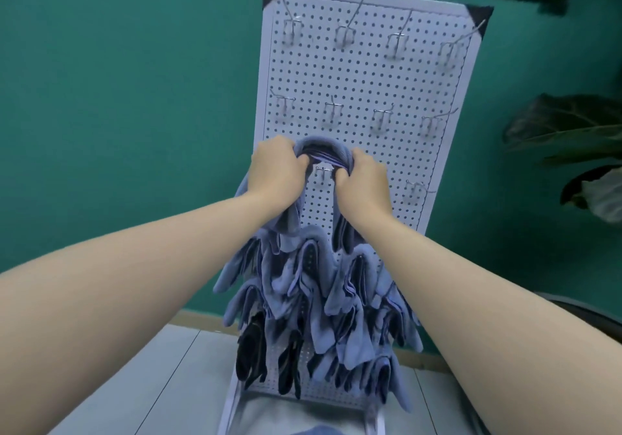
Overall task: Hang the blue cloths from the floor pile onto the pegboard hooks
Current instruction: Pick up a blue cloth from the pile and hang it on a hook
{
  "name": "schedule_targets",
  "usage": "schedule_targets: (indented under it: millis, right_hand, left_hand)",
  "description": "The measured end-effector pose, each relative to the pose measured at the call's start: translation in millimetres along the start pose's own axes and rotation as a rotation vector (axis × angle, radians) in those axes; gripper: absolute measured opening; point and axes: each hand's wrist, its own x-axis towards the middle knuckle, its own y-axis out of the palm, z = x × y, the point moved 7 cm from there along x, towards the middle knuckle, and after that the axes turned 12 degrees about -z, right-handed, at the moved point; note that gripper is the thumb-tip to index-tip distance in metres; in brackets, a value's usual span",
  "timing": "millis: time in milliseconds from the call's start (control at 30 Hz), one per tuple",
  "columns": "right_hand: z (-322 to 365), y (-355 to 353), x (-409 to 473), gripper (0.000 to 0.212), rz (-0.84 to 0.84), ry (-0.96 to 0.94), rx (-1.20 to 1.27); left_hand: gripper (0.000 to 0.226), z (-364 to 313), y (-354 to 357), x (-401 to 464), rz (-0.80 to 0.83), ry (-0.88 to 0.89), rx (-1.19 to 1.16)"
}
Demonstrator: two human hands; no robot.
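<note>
The left hand (pixel 279 168) grips one end of a blue cloth (pixel 319 147), fingers curled round the bunched fabric; the right hand (pixel 361 182) grips the other end likewise. Between them the cloth arches, its long axis running across the pegboard (pixel 353 74), just above the bare hook (pixel 323 170), which sits between and slightly below the two fists, about equally near each. Lowering the arch onto that hook looks like the coming move. Hung cloths (pixel 313 286) crowd below the hook. No writing or brand is readable
</note>
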Motion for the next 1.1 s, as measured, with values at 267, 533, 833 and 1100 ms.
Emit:
schedule_targets:
  millis: [267,533,833,1100]
  right_hand:
    - [-36,42,4,0.012,0.092,-0.043,-0.078]
    - [-50,61,8,0.015,0.107,-0.184,-0.123]
    - [-63,79,-13,0.023,0.046,-0.143,0.075]
    - [-71,81,-32,0.01,0.182,-0.124,-0.078]
  left_hand:
    - [0.042,32,55,8,0.06,-0.013,0.03]
    - [0.031,42,85,-12,0.051,0.112,0.089]
    - [0.022,64,108,-45,0.123,0.164,0.035]
    - [0.008,67,116,-62,0.339,0.157,-0.071]
